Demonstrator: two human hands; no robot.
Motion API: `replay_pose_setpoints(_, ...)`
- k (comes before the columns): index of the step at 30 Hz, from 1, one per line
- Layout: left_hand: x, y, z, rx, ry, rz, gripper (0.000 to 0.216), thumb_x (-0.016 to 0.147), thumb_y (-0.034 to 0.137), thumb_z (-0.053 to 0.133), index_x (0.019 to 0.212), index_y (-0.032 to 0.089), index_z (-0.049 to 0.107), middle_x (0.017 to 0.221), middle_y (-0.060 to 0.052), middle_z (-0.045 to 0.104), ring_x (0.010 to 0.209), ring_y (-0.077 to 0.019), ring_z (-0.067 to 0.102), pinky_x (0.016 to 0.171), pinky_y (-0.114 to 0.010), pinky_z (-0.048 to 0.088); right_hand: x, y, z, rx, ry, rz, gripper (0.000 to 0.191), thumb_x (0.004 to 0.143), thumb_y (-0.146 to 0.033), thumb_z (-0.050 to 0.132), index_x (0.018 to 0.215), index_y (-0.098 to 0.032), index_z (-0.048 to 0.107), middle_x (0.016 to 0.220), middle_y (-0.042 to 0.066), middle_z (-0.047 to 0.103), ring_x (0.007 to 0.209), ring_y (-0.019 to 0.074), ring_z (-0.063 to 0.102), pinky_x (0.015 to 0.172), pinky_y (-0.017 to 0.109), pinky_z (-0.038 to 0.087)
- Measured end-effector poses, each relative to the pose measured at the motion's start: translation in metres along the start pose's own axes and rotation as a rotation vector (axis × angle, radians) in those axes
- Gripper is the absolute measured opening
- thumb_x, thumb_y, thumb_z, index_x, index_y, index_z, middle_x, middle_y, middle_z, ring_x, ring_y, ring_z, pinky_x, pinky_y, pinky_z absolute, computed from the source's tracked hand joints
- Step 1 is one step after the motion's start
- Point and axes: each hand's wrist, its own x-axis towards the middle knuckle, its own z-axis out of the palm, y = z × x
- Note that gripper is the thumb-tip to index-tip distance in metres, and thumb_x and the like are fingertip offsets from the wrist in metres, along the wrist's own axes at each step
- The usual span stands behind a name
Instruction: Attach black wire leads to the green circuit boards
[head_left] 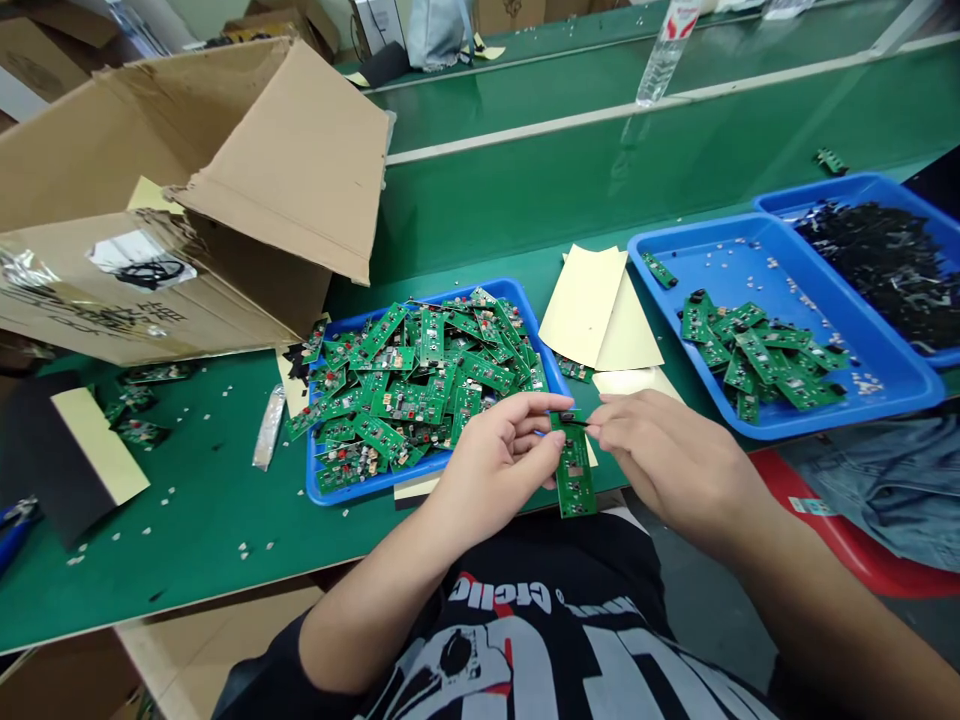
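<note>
My left hand pinches a small green circuit board by its upper edge and holds it upright over my lap at the table's front edge. My right hand is closed in a pinch on a small black part at the top of that board. Just left of my hands a blue tray holds a heap of several green boards. To the right, a second blue tray carries a smaller pile of boards.
An open cardboard box lies on its side at the back left. A third blue tray of black parts sits far right. Yellow paper sheets lie between trays. A plastic bottle stands behind. Red stool at right.
</note>
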Motion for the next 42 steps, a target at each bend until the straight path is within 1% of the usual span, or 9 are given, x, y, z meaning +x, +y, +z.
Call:
replay_pose_setpoints(6, 0.0, 0.002, 0.002, 0.005, 0.023, -0.018, 0.023, 0.081, 0.015, 0.056, 0.104, 0.014, 0.06, 0.076, 0.0, 0.056, 0.056, -0.0051, 0.052, 0.048, -0.014, 0.051, 0.005, 0.0, -0.002, -0.08, 0.057, -0.134, 0.018, 0.082, 0.003, 0.051, 0.086, -0.013, 0.056, 0.079, 0.011, 0.067, 0.078, 0.0218, 0.062, 0.077, 0.039, 0.057)
replay_pose_setpoints(10, 0.001, 0.001, 0.003, 0.013, 0.029, -0.004, 0.023, 0.081, 0.015, 0.055, 0.104, 0.014, 0.06, 0.075, 0.0, 0.057, 0.056, -0.0053, 0.052, 0.048, -0.013, 0.05, 0.005, 0.002, -0.002, -0.11, 0.057, -0.17, 0.018, 0.08, 0.006, 0.053, 0.085, -0.012, 0.054, 0.078, 0.012, 0.067, 0.077, 0.0215, 0.062, 0.076, 0.039, 0.057)
replay_pose_setpoints(14, 0.001, -0.002, 0.003, 0.058, 0.049, 0.037, 0.021, 0.082, 0.016, 0.054, 0.101, 0.014, 0.062, 0.071, 0.0, 0.058, 0.053, -0.0059, 0.051, 0.045, -0.014, 0.048, 0.005, 0.001, -0.002, -0.133, 0.052, -0.175, 0.018, 0.083, 0.004, 0.052, 0.087, -0.014, 0.053, 0.078, 0.011, 0.067, 0.076, 0.0206, 0.063, 0.077, 0.038, 0.058)
replay_pose_setpoints(21, 0.003, -0.011, 0.005, 0.265, 0.162, 0.244, 0.019, 0.081, 0.016, 0.053, 0.095, 0.014, 0.067, 0.07, -0.002, 0.064, 0.059, -0.01, 0.058, 0.049, -0.018, 0.046, 0.006, -0.001, -0.003, -0.152, 0.05, -0.178, 0.018, 0.081, 0.004, 0.052, 0.086, -0.012, 0.055, 0.077, 0.012, 0.066, 0.074, 0.0217, 0.063, 0.076, 0.039, 0.058)
replay_pose_setpoints(26, 0.003, -0.013, 0.004, 0.385, 0.153, 0.339, 0.022, 0.086, 0.017, 0.052, 0.1, 0.015, 0.068, 0.071, -0.002, 0.067, 0.058, -0.01, 0.059, 0.052, -0.02, 0.046, 0.006, 0.004, -0.007, -0.128, 0.034, -0.142, 0.017, 0.08, 0.005, 0.054, 0.086, -0.011, 0.057, 0.082, 0.012, 0.067, 0.081, 0.0231, 0.064, 0.082, 0.039, 0.056)
replay_pose_setpoints(29, 0.002, -0.012, 0.005, 0.393, 0.148, 0.377, 0.022, 0.086, 0.017, 0.051, 0.101, 0.015, 0.068, 0.072, -0.002, 0.068, 0.056, -0.0089, 0.057, 0.05, -0.019, 0.045, 0.006, 0.006, -0.007, -0.119, 0.034, -0.134, 0.016, 0.081, 0.004, 0.054, 0.086, -0.012, 0.056, 0.083, 0.011, 0.067, 0.083, 0.0231, 0.064, 0.082, 0.038, 0.056)
replay_pose_setpoints(34, 0.002, -0.012, 0.005, 0.356, 0.181, 0.38, 0.022, 0.085, 0.017, 0.053, 0.102, 0.016, 0.068, 0.074, -0.003, 0.067, 0.054, -0.0084, 0.052, 0.049, -0.019, 0.043, 0.003, 0.008, -0.005, -0.078, 0.042, -0.126, 0.017, 0.08, 0.004, 0.056, 0.087, -0.012, 0.056, 0.083, 0.011, 0.067, 0.081, 0.0216, 0.063, 0.084, 0.039, 0.056)
replay_pose_setpoints(37, 0.002, -0.011, 0.004, 0.327, 0.148, 0.366, 0.023, 0.085, 0.017, 0.053, 0.106, 0.015, 0.065, 0.072, -0.001, 0.065, 0.055, -0.008, 0.05, 0.051, -0.019, 0.042, 0.001, 0.012, -0.007, -0.048, 0.015, -0.122, 0.017, 0.082, 0.002, 0.055, 0.088, -0.014, 0.055, 0.086, 0.009, 0.067, 0.082, 0.0205, 0.063, 0.087, 0.039, 0.055)
replay_pose_setpoints(42, 0.0, -0.003, -0.002, 0.34, -0.016, 0.282, 0.029, 0.085, 0.017, 0.053, 0.114, 0.015, 0.057, 0.064, 0.003, 0.058, 0.052, -0.007, 0.041, 0.049, -0.019, 0.037, 0.003, 0.016, -0.014, -0.032, -0.034, -0.184, 0.014, 0.086, -0.003, 0.052, 0.089, -0.017, 0.054, 0.085, 0.006, 0.067, 0.081, 0.0186, 0.061, 0.09, 0.044, 0.053)
